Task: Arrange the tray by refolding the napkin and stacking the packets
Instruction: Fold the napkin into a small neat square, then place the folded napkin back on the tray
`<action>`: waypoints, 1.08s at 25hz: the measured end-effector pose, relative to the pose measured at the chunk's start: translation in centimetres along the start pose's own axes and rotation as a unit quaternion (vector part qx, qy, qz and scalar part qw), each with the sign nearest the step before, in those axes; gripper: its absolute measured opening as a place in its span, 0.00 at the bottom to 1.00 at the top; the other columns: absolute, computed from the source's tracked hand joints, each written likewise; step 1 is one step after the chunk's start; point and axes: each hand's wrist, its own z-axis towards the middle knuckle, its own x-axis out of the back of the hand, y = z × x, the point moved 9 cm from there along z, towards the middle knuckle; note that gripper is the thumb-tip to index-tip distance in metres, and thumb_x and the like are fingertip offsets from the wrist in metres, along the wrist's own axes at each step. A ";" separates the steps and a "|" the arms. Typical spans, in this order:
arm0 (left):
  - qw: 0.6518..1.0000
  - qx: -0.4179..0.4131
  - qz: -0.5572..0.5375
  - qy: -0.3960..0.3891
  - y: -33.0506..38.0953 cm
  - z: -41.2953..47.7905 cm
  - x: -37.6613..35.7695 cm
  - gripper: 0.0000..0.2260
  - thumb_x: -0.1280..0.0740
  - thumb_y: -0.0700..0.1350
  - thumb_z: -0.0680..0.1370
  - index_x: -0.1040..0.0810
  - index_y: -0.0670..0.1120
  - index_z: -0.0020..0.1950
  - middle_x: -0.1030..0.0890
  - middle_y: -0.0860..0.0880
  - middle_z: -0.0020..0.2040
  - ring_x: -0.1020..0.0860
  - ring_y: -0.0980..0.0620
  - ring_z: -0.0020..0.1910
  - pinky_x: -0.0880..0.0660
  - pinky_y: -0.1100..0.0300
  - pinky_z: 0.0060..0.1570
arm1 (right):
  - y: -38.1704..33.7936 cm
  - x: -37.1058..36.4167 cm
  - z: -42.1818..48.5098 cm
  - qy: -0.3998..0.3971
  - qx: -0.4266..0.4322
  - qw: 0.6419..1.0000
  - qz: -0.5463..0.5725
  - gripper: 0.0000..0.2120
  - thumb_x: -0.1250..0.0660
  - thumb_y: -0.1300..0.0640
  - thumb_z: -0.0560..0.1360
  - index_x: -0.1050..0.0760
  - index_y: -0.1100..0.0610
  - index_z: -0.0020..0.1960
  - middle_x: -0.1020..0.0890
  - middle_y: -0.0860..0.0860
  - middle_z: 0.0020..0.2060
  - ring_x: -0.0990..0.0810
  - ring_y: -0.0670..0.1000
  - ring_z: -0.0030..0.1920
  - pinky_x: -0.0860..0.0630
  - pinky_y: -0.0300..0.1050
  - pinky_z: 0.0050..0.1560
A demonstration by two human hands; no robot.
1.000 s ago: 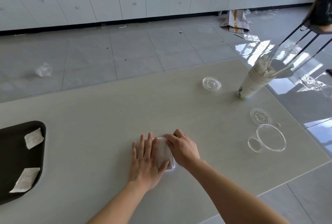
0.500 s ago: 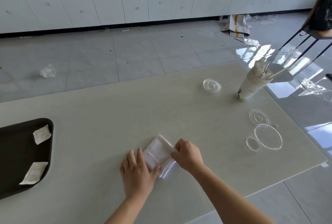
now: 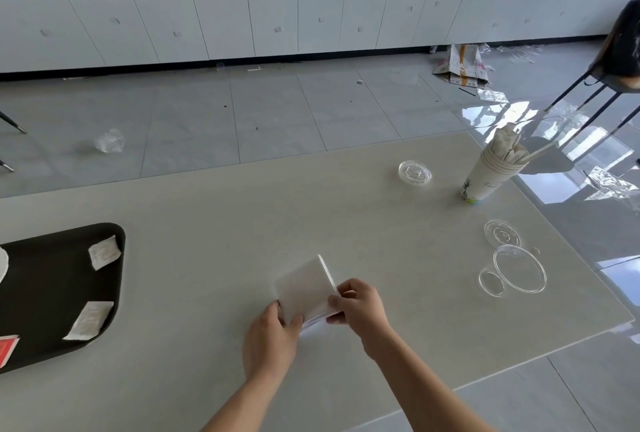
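Pinching the folded napkin (image 3: 304, 289) at its near edge, left hand (image 3: 270, 338) and right hand (image 3: 360, 307) hold it tilted over the table (image 3: 242, 223), well apart from the tray (image 3: 41, 293). Folding looks nearly done; the packets (image 3: 103, 252) lie unstacked on the tray.

Likely a canteen or food-service workroom: white cabinets (image 3: 242, 15) line the far wall, flattened cardboard (image 3: 460, 66) litters the grey tiled floor (image 3: 277, 112), and the pale surface (image 3: 242, 216) carries stacked paper cups (image 3: 485, 175), clear lids (image 3: 414, 173) and a black serving tray (image 3: 41, 293) at left.
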 end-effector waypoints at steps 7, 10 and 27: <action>0.948 0.105 -0.282 -0.105 -2.7 0.7 0.5 0.04 0.27 0.43 0.70 0.18 0.43 0.38 0.24 0.48 0.29 0.27 0.49 0.29 0.26 0.54 0.36 | -1.2 -1.8 -0.9 -0.031 0.014 0.998 0.051 0.03 0.30 0.68 0.72 0.24 0.66 0.45 0.16 0.61 0.40 0.14 0.58 0.39 0.16 0.52 0.43; 0.932 0.116 -0.327 -0.107 -3.3 0.5 1.4 0.10 0.26 0.43 0.68 0.19 0.37 0.41 0.21 0.43 0.34 0.24 0.48 0.32 0.24 0.55 0.36 | -1.6 -2.9 -1.3 -0.044 0.014 0.998 0.049 0.04 0.31 0.68 0.74 0.24 0.68 0.47 0.16 0.63 0.43 0.14 0.59 0.40 0.16 0.53 0.45; 0.942 0.094 -0.321 0.037 -10.3 -0.2 13.4 0.23 0.25 0.41 0.68 0.28 0.54 0.58 0.15 0.46 0.37 0.17 0.48 0.33 0.19 0.49 0.43 | -5.9 -14.8 -4.3 -0.139 0.145 0.950 -0.241 0.06 0.27 0.55 0.70 0.22 0.55 0.42 0.15 0.50 0.33 0.15 0.47 0.33 0.27 0.34 0.31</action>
